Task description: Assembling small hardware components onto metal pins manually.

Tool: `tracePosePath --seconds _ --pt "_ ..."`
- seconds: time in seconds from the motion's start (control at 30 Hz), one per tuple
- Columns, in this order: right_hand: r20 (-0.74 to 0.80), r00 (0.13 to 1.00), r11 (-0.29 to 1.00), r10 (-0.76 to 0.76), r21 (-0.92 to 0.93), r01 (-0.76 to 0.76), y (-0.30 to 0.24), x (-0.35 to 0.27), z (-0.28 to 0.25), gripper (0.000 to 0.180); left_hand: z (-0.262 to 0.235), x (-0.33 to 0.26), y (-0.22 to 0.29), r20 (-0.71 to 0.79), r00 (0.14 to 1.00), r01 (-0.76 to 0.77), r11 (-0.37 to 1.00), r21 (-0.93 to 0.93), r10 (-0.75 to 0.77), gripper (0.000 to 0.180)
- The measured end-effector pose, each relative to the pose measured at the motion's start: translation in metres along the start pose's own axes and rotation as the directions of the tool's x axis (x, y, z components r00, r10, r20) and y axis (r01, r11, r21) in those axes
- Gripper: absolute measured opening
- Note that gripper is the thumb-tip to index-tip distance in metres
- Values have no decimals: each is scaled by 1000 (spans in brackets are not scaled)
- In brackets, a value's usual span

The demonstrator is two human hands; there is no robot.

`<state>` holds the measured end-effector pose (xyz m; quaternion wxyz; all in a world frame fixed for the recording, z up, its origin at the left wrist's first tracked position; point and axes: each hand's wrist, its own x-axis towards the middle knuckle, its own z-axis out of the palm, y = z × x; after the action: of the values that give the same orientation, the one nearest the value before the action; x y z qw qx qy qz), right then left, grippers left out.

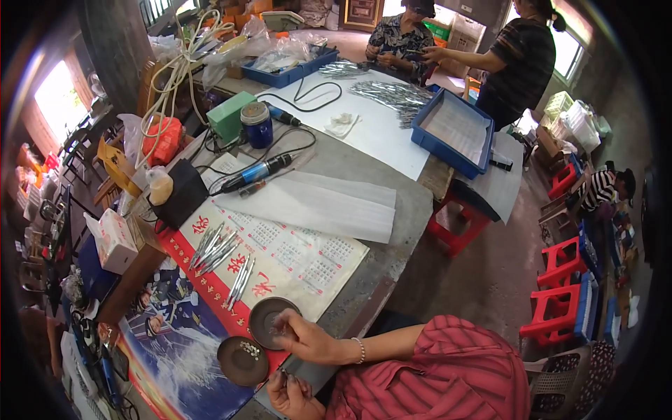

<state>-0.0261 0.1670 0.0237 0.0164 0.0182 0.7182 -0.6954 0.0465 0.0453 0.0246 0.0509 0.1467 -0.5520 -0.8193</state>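
My right hand [311, 341], with a bead bracelet at the wrist, hovers over a dark round dish [264, 313] and hides part of it. Its fingertips are smeared by motion, so what they hold, if anything, does not show. Lower down, my left hand [294, 396] is closed, fingers bent in a pinch; what lies between them is too small to name. Beside the hands a second dark dish [234, 371] contains several tiny pale pieces [250, 350]. Slim silver metal tools [215, 250], perhaps tweezers, lie on a printed calendar sheet [308, 255], with a few more [241, 282] nearer the dishes.
Behind the calendar lie white foam sheets [329, 206], a blue handheld power tool [255, 173], a blue jar [257, 129] and a green box [232, 115]. A blue tray [451, 133] sits at the table's far end, near two people. Red stools [556, 308] stand at right.
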Motion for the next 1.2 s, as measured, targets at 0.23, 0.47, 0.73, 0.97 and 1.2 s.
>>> tracePosePath --seconds 0.23,0.47,0.73,0.97,1.2 --pt "330 894 933 -303 -91 349 5 -14 8 26 -11 2 -11 9 1000 17 999 -41 -17 10" --pt "264 963 995 -60 97 35 34 2 3 31 7 -3 4 -88 992 90 996 -15 -91 6" --pt "174 943 953 -283 -62 297 17 -4 2 34 9 -6 6 -33 997 65 995 -72 -68 8" --pt "300 918 966 -258 94 241 10 -15 12 34 12 -6 9 -44 998 51 998 -43 -53 11" --pt "294 849 881 -439 -43 471 8 -19 11 36 1 -5 2 -38 999 25 999 -31 -26 6"
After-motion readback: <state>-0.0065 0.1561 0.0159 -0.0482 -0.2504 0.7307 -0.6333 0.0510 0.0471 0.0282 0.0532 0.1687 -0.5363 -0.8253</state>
